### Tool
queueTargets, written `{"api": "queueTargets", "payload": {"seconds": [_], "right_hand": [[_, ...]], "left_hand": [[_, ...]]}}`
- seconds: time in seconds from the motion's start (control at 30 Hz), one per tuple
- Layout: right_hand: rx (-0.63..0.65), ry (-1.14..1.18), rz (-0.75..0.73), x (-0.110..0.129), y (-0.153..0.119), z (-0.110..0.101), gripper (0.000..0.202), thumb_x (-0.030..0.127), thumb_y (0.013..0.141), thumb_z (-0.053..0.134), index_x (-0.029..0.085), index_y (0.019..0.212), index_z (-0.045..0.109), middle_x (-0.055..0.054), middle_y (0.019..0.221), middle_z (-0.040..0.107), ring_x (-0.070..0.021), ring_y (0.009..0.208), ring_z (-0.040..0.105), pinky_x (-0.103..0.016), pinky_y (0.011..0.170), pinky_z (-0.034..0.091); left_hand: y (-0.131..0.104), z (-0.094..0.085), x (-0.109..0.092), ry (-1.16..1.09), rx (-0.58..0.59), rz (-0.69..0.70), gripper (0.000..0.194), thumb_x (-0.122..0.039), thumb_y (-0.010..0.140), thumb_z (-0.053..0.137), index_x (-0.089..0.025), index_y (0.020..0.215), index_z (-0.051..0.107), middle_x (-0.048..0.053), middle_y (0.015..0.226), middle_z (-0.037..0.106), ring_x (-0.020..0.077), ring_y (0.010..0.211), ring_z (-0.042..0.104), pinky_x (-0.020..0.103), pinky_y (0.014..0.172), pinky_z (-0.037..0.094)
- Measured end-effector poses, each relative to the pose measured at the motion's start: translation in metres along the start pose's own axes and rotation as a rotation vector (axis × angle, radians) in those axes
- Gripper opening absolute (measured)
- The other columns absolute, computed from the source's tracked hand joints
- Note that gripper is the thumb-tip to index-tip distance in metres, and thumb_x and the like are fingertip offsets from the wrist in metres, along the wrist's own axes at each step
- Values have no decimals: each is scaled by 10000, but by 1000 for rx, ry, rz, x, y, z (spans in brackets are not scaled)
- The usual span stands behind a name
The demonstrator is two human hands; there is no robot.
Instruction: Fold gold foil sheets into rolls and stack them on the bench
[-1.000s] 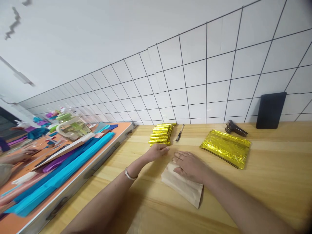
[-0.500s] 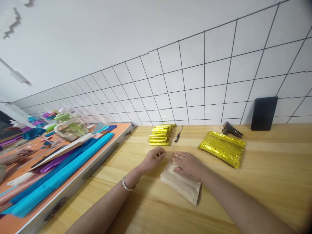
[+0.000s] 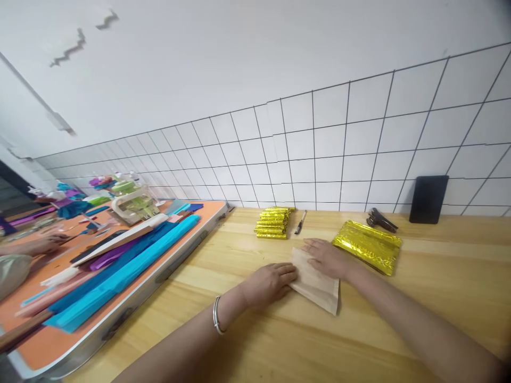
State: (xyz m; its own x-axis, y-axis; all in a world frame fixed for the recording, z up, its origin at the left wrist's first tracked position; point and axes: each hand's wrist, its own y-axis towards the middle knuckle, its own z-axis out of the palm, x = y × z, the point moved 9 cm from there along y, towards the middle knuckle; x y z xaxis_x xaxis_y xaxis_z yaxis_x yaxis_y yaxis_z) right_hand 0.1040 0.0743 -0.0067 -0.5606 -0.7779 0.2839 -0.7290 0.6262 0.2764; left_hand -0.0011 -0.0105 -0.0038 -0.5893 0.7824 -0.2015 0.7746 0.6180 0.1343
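Note:
A brown paper bag point(image 3: 315, 287) lies flat on the wooden table in front of me. My right hand point(image 3: 325, 258) rests palm down across its upper part, fingers stretched out. At the bag's left edge is my left hand point(image 3: 269, 282), fingers extended and slightly bent, their tips touching the paper. What lies under the left fingertips is hidden. Just beyond the hands sit a stack of rolled gold foil tubes point(image 3: 273, 223) and a pen point(image 3: 301, 222). A flat gold foil packet point(image 3: 367, 246) lies to the right of my right hand.
Behind the packet are a black clip point(image 3: 381, 220) and a dark tablet-like slab point(image 3: 429, 199) leaning on the tiled wall. On the left, an orange-topped table point(image 3: 35, 346) bears blue paper rolls point(image 3: 131, 276) and a clear jug point(image 3: 136, 205). Another person's hand point(image 3: 51, 243) is at its far side.
My left hand has come down from above the bag's top corner to its left edge, its fingers straightening. The right hand stays flat on the bag. The camera view has shifted.

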Motion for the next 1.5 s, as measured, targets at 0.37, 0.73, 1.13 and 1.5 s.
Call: {"api": "queueTargets", "payload": {"seconds": [0.37, 0.73, 1.13, 1.5], "right_hand": [[51, 23, 329, 36, -109, -12, 667, 444, 764, 584, 209, 1360, 396, -92, 1321, 499, -280, 1191, 438, -420, 1007, 341], [-82, 158, 480, 11, -94, -15, 321, 365, 897, 361, 207, 805, 625, -39, 753, 627, -191, 740, 565, -278, 645, 390], [217, -216, 733, -27, -73, 6, 275, 470, 844, 451, 251, 990, 529, -44, 821, 680, -201, 724, 620, -261, 521, 229], [97, -206, 680, -19, -76, 2, 235, 443, 868, 427, 234, 908, 526, -41, 771, 675, -202, 699, 624, -262, 510, 237]], "left_hand": [[5, -1, 24, -52, -106, -303, 275, -122, 754, 486, -213, 988, 597, 35, 856, 668, 185, 782, 617, 253, 701, 434], [-14, 5, 47, -371, -217, -557, 260, -372, 866, 432, -178, 732, 542, -19, 637, 566, 109, 582, 498, 195, 528, 313], [3, 17, 55, -30, -120, -687, 150, -326, 861, 453, -206, 850, 543, 36, 809, 654, 167, 715, 598, 233, 590, 331], [1, 8, 65, -144, -268, -652, 275, -327, 780, 580, -226, 1029, 522, 55, 1050, 549, 211, 950, 546, 288, 729, 423]]}}
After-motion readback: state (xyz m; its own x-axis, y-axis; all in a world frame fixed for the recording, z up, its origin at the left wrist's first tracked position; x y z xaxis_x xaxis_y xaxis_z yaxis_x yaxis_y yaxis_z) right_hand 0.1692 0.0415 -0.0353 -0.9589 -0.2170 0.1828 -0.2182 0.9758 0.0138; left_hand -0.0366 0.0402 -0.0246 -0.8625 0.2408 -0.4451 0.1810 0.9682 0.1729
